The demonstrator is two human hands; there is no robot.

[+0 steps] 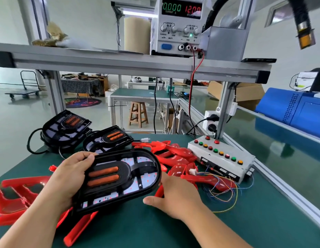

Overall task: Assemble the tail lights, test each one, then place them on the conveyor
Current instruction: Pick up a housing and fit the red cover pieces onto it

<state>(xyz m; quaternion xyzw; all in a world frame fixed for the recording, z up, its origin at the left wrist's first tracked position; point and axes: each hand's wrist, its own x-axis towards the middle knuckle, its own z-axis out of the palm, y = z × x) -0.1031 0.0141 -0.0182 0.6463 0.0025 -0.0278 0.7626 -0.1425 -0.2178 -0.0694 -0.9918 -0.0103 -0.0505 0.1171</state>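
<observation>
My left hand (69,176) grips the left end of a black oval tail light housing (120,179) with two orange bars and a white LED board, tilted above the green bench. A red lens cover (80,228) lies under the housing. My right hand (175,197) reaches beneath the housing's right end, fingers hidden there, thumb out. Two more black housings (66,129) (109,138) lie at the back left. Red lens parts (173,154) are piled in the middle. The grey test box (222,158) with coloured buttons stands to the right, with the conveyor (289,149) beyond it.
A power supply (179,25) sits on the overhead aluminium shelf, its red lead hanging down. Thin coloured wires (225,194) and a white connector (193,171) trail from the test box. More red covers (16,196) lie at the left edge. A blue machine (295,110) stands beside the conveyor.
</observation>
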